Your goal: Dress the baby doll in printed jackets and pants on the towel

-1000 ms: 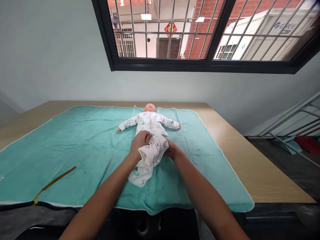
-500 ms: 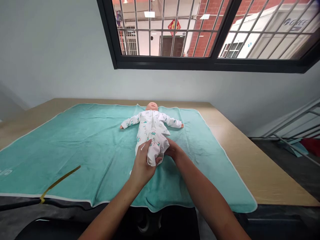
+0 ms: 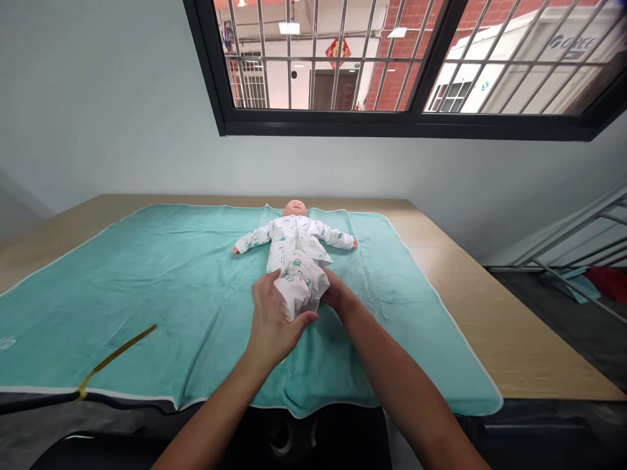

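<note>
Left hand (image 3: 270, 321) has spread wider around the trousers (image 3: 302, 282) (patterned).

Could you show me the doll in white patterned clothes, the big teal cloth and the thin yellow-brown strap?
Doll in white patterned clothes (image 3: 295, 239): head view, its clothed torso.
Big teal cloth (image 3: 161, 274): head view, bare area left of the doll.
Thin yellow-brown strap (image 3: 122, 350): head view, along its middle.

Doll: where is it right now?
In the head view, the doll lies near the picture's middle on the teal towel, head toward the window, its lower end between the left hand and the right hand.
</note>
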Tool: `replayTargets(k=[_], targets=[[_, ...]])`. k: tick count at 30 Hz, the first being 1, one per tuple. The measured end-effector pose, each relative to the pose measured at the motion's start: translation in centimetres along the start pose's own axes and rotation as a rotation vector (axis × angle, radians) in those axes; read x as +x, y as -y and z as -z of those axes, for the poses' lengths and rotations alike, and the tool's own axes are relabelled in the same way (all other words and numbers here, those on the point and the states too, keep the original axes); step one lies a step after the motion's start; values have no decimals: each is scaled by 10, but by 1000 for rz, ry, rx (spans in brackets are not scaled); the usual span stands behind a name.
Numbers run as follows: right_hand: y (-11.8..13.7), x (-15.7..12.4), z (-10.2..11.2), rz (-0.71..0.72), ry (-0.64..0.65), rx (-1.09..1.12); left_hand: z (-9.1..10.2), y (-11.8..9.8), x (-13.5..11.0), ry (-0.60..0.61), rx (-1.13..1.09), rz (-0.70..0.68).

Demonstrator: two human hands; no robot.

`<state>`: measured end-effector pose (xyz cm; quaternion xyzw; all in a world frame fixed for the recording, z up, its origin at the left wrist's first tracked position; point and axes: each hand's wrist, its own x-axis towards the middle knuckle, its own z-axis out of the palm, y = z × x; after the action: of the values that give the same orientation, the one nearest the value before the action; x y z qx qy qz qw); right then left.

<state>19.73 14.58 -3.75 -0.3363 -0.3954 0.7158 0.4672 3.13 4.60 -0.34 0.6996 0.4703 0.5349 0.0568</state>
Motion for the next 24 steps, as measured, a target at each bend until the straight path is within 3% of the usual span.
replayTargets(k=[2,3,6,10,15,20,24], targets=[[-2,2,2,-30,35,52,14,2,-11,-206,30,-133],[-3,4,3,-38,41,77,19,2,-16,-215,51,-196],[-6,6,5,-38,21,126,23,3,-24,3,99,-257],[-4,4,2,-39,37,129,12,-1,-19,62,213,-97],[-3,1,1,-24,27,101,7,-14,-4,264,471,33],[-6,6,1,-7,-45,78,1,-21,1,211,581,162],[-8,9,2,-3,-70,79,-4,-20,2,267,665,190]])
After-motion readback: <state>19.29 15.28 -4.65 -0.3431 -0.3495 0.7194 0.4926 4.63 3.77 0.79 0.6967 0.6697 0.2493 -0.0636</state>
